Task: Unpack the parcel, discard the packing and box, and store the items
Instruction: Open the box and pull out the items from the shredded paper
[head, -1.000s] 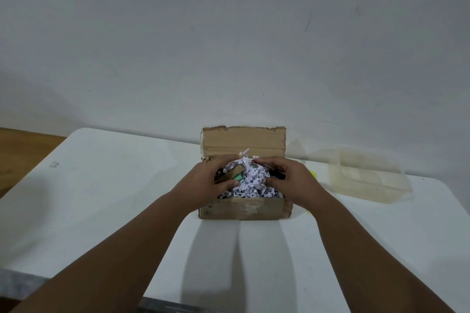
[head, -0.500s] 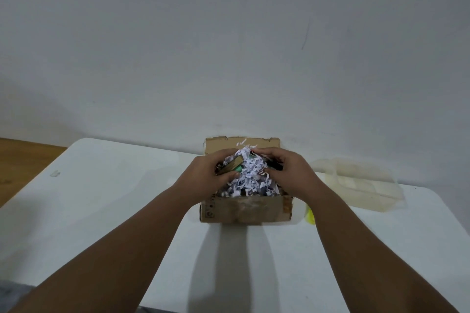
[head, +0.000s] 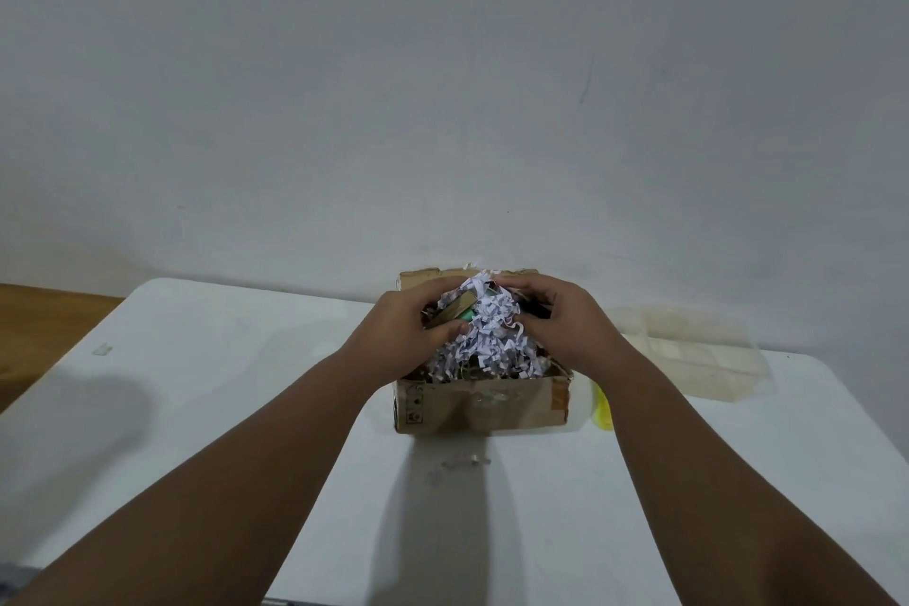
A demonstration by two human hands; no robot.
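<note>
An open brown cardboard box [head: 484, 406] stands on the white table [head: 206, 384]. Between my two hands is a heap of white shredded paper [head: 489, 340], raised above the box rim. My left hand [head: 410, 332] grips its left side, fingers around a brown and green item [head: 455, 312] half buried in the shreds. My right hand [head: 565, 325] grips the right side of the heap, with a dark item [head: 533, 309] partly showing under its fingers. What lies deeper in the box is hidden.
A clear plastic container [head: 698, 354] lies on the table to the right of the box. Something yellow [head: 602, 408] peeks out beside the box's right wall. The grey wall rises right behind the box. Wooden floor [head: 44, 325] shows at the left.
Both hands have lifted the bundle of shredded paper and items higher, above the box rim. The camera has tilted, so the box sits lower in view.
</note>
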